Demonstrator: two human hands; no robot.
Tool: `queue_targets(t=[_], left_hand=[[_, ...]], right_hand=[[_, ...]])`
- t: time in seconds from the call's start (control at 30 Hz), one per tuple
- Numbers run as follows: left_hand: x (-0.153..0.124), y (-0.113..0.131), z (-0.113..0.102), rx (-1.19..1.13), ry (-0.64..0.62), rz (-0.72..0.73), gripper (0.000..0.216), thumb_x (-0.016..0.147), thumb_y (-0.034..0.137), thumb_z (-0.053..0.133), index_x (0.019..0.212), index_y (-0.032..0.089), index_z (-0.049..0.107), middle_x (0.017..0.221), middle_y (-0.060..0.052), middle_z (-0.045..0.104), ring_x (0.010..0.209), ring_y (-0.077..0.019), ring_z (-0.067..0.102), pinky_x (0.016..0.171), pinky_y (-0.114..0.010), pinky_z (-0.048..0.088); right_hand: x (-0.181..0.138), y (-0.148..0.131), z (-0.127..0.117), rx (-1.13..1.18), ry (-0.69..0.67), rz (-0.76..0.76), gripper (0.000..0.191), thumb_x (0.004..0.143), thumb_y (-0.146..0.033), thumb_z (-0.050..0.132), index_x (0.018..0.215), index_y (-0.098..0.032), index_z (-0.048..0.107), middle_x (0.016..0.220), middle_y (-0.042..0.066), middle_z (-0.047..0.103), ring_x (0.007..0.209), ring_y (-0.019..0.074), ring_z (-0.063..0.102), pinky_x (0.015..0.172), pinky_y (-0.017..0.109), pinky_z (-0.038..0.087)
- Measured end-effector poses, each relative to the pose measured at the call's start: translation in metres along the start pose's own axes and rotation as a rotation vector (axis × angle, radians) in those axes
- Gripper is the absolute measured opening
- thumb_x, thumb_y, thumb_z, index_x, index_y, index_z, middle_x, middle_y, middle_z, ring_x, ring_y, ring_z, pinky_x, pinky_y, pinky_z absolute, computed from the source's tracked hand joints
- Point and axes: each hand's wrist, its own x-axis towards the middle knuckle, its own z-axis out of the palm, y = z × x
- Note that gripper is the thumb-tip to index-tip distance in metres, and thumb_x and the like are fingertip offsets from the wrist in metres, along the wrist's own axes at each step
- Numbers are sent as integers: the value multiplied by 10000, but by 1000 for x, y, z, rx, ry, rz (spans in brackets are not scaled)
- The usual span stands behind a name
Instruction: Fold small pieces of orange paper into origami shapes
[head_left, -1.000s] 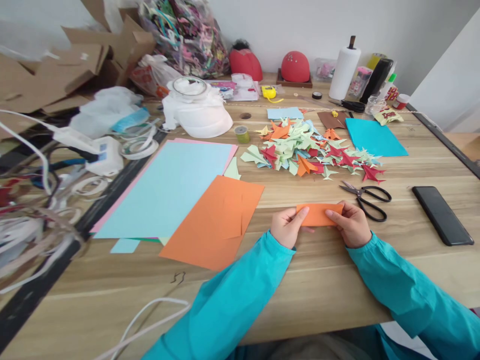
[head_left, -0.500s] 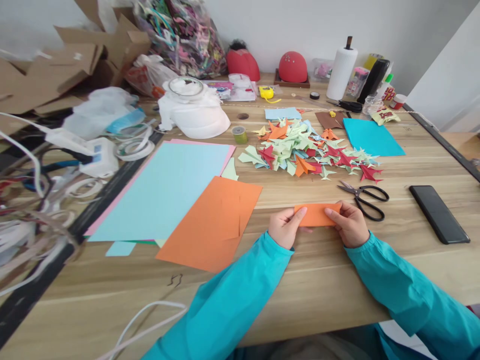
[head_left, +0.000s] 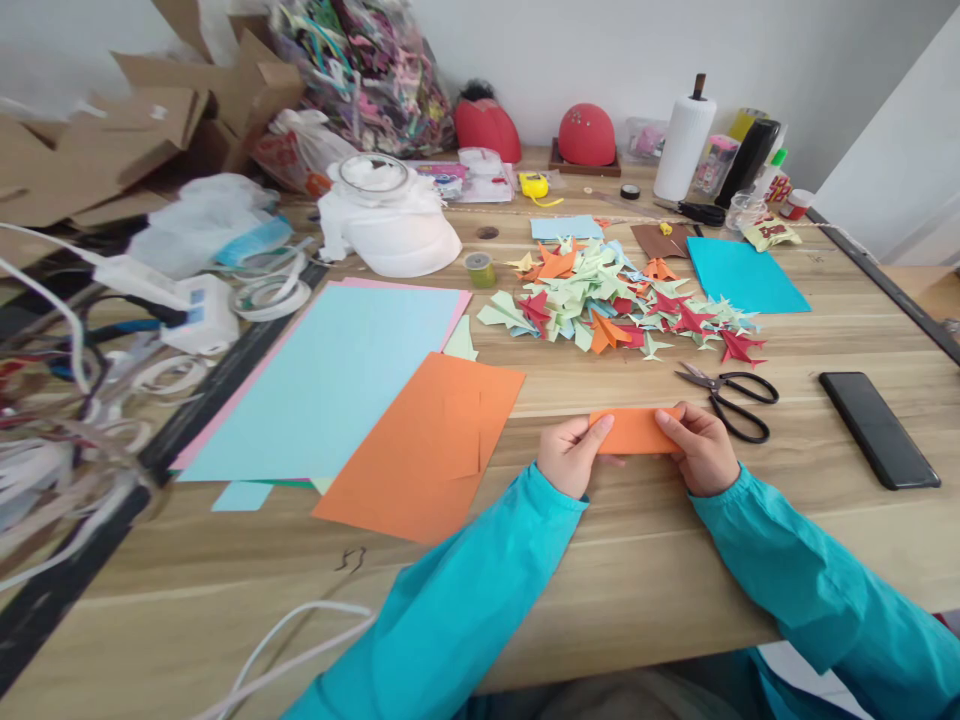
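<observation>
A small rectangle of orange paper [head_left: 634,432] is held level between my two hands, just above the wooden table [head_left: 645,580]. My left hand [head_left: 568,452] pinches its left end, thumb on top. At the right end, my right hand [head_left: 703,450] grips it with the thumb laid across the paper; the fingers beneath are mostly hidden. Beyond my right hand lie black-handled scissors [head_left: 731,395] with their blades pointing left. Left of my hands is a larger orange sheet [head_left: 427,450], partly over a light blue sheet [head_left: 330,370].
Folded paper pieces in several colours [head_left: 600,290] are heaped beyond my hands. A turquoise sheet [head_left: 746,273] lies behind the heap at right. A black phone [head_left: 877,428] rests at the right. Tangled cables [head_left: 97,400] and cardboard [head_left: 135,150] crowd the left side.
My right thumb has slid slightly to the right along the orange paper. My left hand and the paper stay in nearly the same place.
</observation>
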Motion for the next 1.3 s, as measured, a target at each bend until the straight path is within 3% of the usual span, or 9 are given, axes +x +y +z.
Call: queue_targets(t=[0.13, 0.23, 0.47, 0.67, 0.83, 1.13, 1.3], left_hand=[[0, 0, -1, 1, -18, -3, 319, 619, 413, 663, 729, 115, 697, 630, -32, 649, 557, -161, 593, 406, -253, 520], [0, 1, -1, 3, -38, -13, 337, 607, 429, 667, 728, 117, 697, 626, -27, 647, 546, -161, 591, 410, -261, 520], [-4, 4, -3, 117, -170, -28, 276, 645, 409, 644, 685, 142, 699, 542, -8, 625, 460, -145, 579, 436, -251, 503], [-2, 8, -6, 267, -352, -63, 298, 639, 427, 634, 579, 138, 673, 494, -18, 610, 452, -153, 580, 422, -236, 482], [0, 9, -8, 253, -417, -111, 299, 604, 426, 662, 539, 134, 656, 476, -21, 594, 438, -146, 566, 403, -235, 477], [3, 10, -8, 194, -477, -232, 315, 598, 417, 672, 611, 103, 658, 491, -56, 608, 412, -149, 573, 364, -231, 458], [5, 9, -8, 274, -444, -176, 355, 593, 441, 671, 493, 120, 559, 369, -8, 513, 291, -104, 483, 257, -173, 312]], right_hand=[[0, 0, 0, -13, 13, -17, 346, 606, -393, 714, 545, -174, 453, 492, -49, 441, 437, 60, 387, 382, 189, 327], [0, -2, -1, -41, -20, -21, 290, 584, -389, 728, 604, -168, 541, 547, -28, 525, 483, 77, 451, 433, 201, 363], [0, -18, -8, -244, -203, 10, 231, 552, -348, 749, 631, -161, 640, 585, 4, 611, 529, 104, 513, 491, 225, 399], [-2, -21, -11, -436, -351, -81, 228, 600, -366, 711, 639, -148, 656, 553, 12, 594, 490, 95, 478, 441, 218, 374], [-4, -21, -9, -444, -460, -27, 253, 629, -391, 683, 650, -143, 639, 525, -1, 567, 446, 73, 438, 399, 198, 323], [-6, -23, -8, -356, -471, 135, 288, 613, -398, 696, 594, -137, 574, 503, -11, 555, 434, 72, 458, 396, 186, 314], [-6, -23, -7, -340, -434, 133, 295, 589, -388, 713, 578, -135, 561, 499, -19, 545, 437, 66, 453, 405, 183, 310]])
